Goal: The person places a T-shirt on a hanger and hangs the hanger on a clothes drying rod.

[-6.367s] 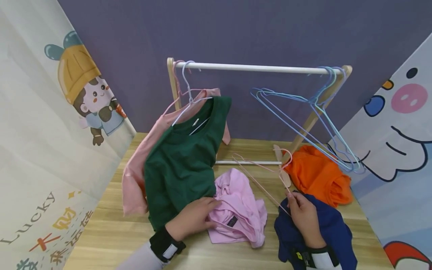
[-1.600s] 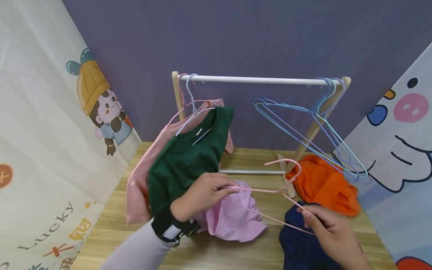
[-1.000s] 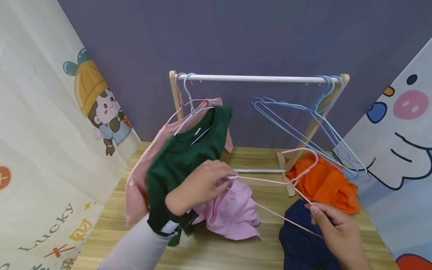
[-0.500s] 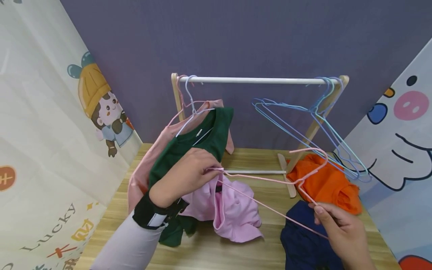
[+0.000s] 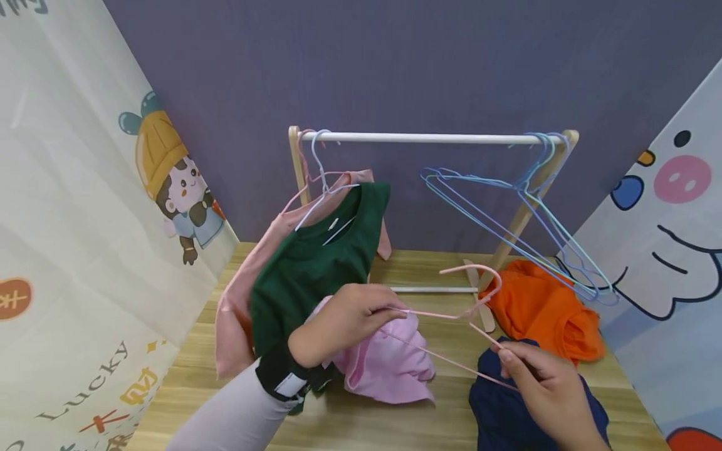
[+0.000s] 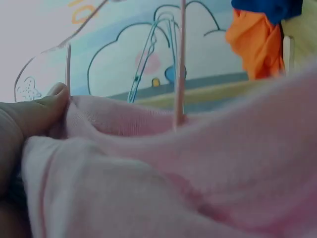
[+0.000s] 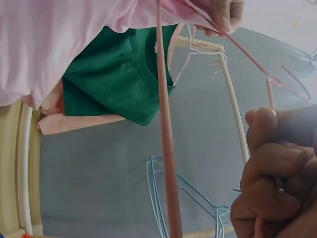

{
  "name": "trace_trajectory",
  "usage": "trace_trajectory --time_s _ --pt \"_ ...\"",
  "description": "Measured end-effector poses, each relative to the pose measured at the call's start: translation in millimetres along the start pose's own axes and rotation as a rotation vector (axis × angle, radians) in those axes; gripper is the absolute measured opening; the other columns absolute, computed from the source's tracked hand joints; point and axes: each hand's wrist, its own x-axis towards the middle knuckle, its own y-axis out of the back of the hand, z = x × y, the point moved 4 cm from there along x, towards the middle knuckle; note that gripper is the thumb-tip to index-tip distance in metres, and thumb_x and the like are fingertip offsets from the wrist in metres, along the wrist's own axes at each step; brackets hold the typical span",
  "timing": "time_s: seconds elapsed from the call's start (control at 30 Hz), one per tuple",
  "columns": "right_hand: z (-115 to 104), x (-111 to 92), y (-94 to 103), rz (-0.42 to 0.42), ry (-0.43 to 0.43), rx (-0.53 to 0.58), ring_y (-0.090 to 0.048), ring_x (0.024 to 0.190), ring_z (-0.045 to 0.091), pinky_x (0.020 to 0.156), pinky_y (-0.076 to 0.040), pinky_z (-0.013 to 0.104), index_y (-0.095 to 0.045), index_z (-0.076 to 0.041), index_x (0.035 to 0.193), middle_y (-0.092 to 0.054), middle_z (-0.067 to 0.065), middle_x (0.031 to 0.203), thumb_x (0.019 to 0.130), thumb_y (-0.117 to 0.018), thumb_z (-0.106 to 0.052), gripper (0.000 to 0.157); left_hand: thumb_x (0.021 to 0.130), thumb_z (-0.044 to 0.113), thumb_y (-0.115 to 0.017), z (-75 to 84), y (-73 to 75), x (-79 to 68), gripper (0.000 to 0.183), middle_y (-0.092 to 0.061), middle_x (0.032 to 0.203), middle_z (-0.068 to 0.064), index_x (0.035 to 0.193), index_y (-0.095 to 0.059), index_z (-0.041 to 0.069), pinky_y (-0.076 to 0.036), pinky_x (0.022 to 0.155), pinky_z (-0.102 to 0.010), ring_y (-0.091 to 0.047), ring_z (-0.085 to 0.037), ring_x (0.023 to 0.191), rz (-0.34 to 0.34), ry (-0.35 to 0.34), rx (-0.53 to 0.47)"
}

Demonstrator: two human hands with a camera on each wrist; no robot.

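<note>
My left hand (image 5: 346, 322) pinches the neckline of a light pink shirt (image 5: 389, 373) together with one end of a pink wire hanger (image 7: 166, 119). In the left wrist view, the hanger's bottom bar passes into the shirt's neck opening (image 6: 129, 124), and my thumb lies against the other wire. My right hand (image 5: 544, 382) grips the hanger's opposite shoulder between thumb and fingers, with the hook standing up between both hands. The shirt's body hangs bunched below my left hand, close over the table. Cloth hides the hanger's inserted tip.
A rack with a white rail (image 5: 429, 138) stands behind. At its left hang a green shirt (image 5: 316, 269) and a salmon shirt (image 5: 242, 313); at its right, several bare blue and mint hangers (image 5: 479, 180). Orange cloth (image 5: 541, 307) and navy cloth (image 5: 496, 407) lie on the right.
Earlier the shirt lay on the table with the hanger apart from it; now the hanger's end is in its neck. In the last half second both hands came closer together, the left moving right and down.
</note>
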Motion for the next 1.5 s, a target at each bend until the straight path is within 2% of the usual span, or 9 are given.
trace_trajectory --time_s 0.3,0.43,0.57,0.7,0.8,0.9,1.13,1.3,1.5 --pt "-0.8 -0.6 -7.1 -0.024 0.021 -0.075 -0.058 0.064 0.002 0.056 -0.050 0.014 -0.078 -0.012 0.100 -0.068 -0.010 0.075 0.089 -0.072 0.011 0.026 0.093 0.013 -0.078 2.1 -18.8 1.6 0.012 -0.080 0.099 0.000 0.103 -0.083 0.009 -0.055 0.087 -0.013 -0.075 -0.008 0.094 -0.052 0.069 -0.118" --pt "-4.6 3.8 -8.4 0.034 0.162 -0.087 -0.064 0.079 -0.006 0.071 -0.052 0.006 -0.079 -0.007 0.107 -0.074 -0.002 0.087 0.084 -0.076 0.014 0.032 0.094 0.012 -0.077 -0.5 -19.6 1.8 0.010 -0.080 0.098 -0.001 0.102 -0.082 0.008 -0.056 0.086 -0.014 -0.075 -0.010 0.093 -0.045 0.080 -0.097" --pt "-14.3 9.0 -12.1 0.191 0.360 -0.100 -0.063 0.108 -0.005 0.101 -0.046 0.008 -0.076 0.004 0.113 -0.075 0.015 0.103 0.097 -0.075 -0.015 0.025 0.094 0.009 -0.076 -6.4 -19.3 1.5 0.011 -0.080 0.098 -0.001 0.103 -0.081 0.007 -0.056 0.084 -0.015 -0.074 -0.010 0.091 -0.008 0.092 -0.068" --pt "-31.5 10.7 -25.7 0.386 0.604 -0.038 -0.066 0.102 0.015 0.107 -0.046 0.017 -0.074 0.013 0.099 -0.070 0.027 0.093 0.102 -0.067 -0.032 0.046 0.094 0.009 -0.076 -13.1 -15.3 3.3 0.011 -0.079 0.098 -0.001 0.104 -0.081 0.008 -0.056 0.081 -0.016 -0.073 -0.009 0.089 0.067 0.121 -0.050" --pt "-29.8 7.8 -46.7 0.335 0.692 -0.002 -0.065 0.092 0.026 0.104 -0.046 0.017 -0.075 0.010 0.096 -0.070 0.025 0.089 0.102 -0.067 -0.025 0.037 0.095 0.011 -0.076 -16.4 -10.2 6.0 0.011 -0.079 0.096 -0.001 0.104 -0.081 0.008 -0.057 0.079 -0.017 -0.071 -0.009 0.086 0.137 0.155 -0.054" --pt "-10.9 2.0 -74.5 0.114 0.592 0.019 -0.066 0.093 0.024 0.103 -0.045 0.013 -0.076 0.002 0.106 -0.073 0.015 0.098 0.101 -0.070 -0.027 0.030 0.095 0.012 -0.075 -18.5 -5.2 8.9 0.012 -0.078 0.096 -0.002 0.105 -0.080 0.007 -0.058 0.081 -0.018 -0.072 -0.010 0.087 0.205 0.190 -0.037" --pt "31.8 -11.1 -136.8 -0.318 0.033 0.204 -0.067 0.103 0.007 0.091 -0.056 0.023 -0.065 -0.005 0.132 -0.073 0.008 0.115 0.080 -0.089 -0.012 0.057 0.096 0.013 -0.076 -21.7 3.3 17.6 0.014 -0.078 0.094 -0.005 0.106 -0.080 0.005 -0.060 0.079 -0.021 -0.073 -0.012 0.084 0.334 0.231 0.024" --pt "35.5 -12.8 -163.9 -0.332 -0.178 0.310 -0.068 0.100 0.005 0.088 -0.060 0.031 -0.065 -0.004 0.129 -0.073 0.011 0.114 0.080 -0.090 -0.013 0.055 0.096 0.013 -0.075 -22.3 5.4 20.7 0.013 -0.077 0.092 -0.005 0.105 -0.080 0.005 -0.060 0.077 -0.024 -0.072 -0.012 0.083 0.400 0.258 0.007" --pt "35.5 -8.2 -173.3 -0.193 -0.316 0.323 -0.062 0.076 -0.001 0.068 -0.055 0.022 -0.076 -0.004 0.103 -0.074 0.004 0.086 0.085 -0.082 -0.006 0.019 0.096 0.014 -0.075 -22.8 3.3 20.8 0.013 -0.078 0.094 -0.005 0.105 -0.080 0.005 -0.061 0.079 -0.025 -0.073 -0.013 0.086 0.412 0.280 -0.011"
